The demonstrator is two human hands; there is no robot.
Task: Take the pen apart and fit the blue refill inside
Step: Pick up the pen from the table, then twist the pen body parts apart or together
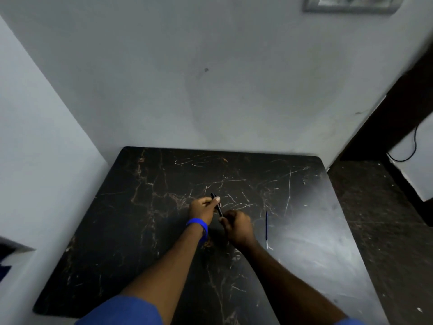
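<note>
You're on the take-apart step: left hand (203,208) and right hand (237,227) both clamped on the black pen (217,205) above mid-table (339,242), blue refill (266,228) lying just right toward the right edge, so next likely twist and pull apart.

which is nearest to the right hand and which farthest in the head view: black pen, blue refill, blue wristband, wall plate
1. black pen, gripped by the right hand and left hand
2. blue refill, on the table just to its right
3. blue wristband, on the left wrist
4. wall plate, high on the wall
</note>
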